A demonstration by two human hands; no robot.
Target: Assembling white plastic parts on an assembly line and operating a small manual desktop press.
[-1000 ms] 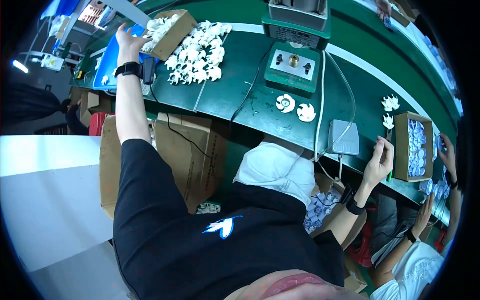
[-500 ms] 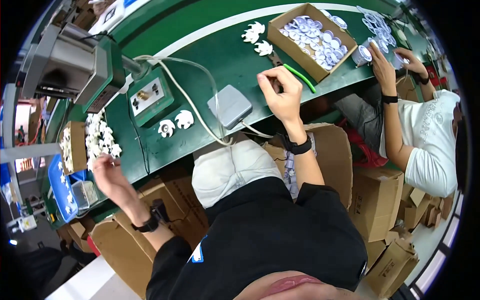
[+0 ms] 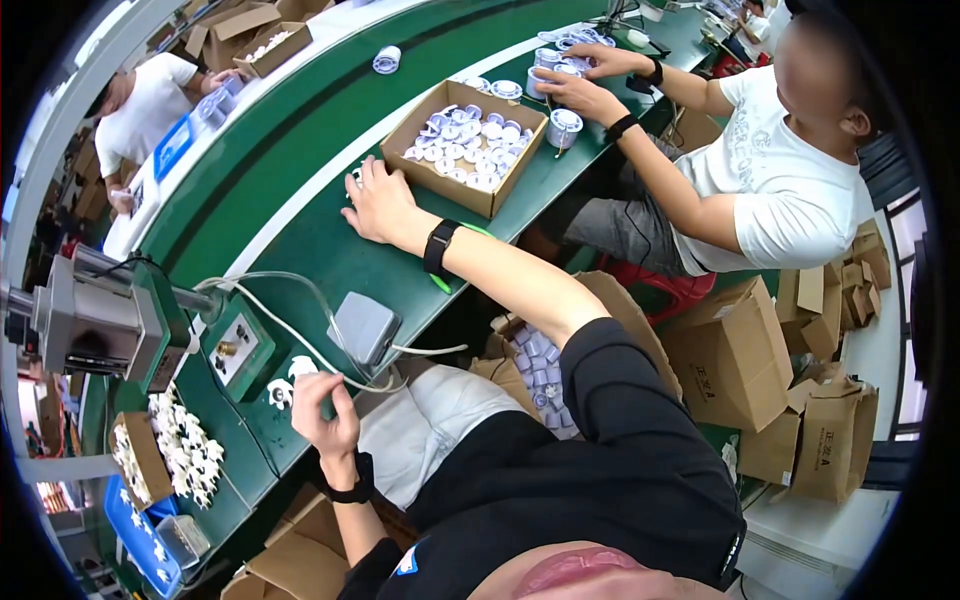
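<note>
Right hand [image 3: 378,203] flat, fingers spread beside one cardboard box [image 3: 470,148], left hand [image 3: 322,403] seemingly pinching one white part [image 3: 301,367].

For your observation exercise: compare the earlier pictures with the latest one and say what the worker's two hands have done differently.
The right hand has come down flat on the green bench beside the cardboard box of white rings. The left hand has drawn in from the far-left parts to the bench edge near two small white parts. The grey pedal stayed put.

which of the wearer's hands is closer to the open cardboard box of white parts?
Right. The right hand rests on the green bench just left of the cardboard box, almost touching it. The left hand is far down the bench, beside the grey pedal box.
</note>
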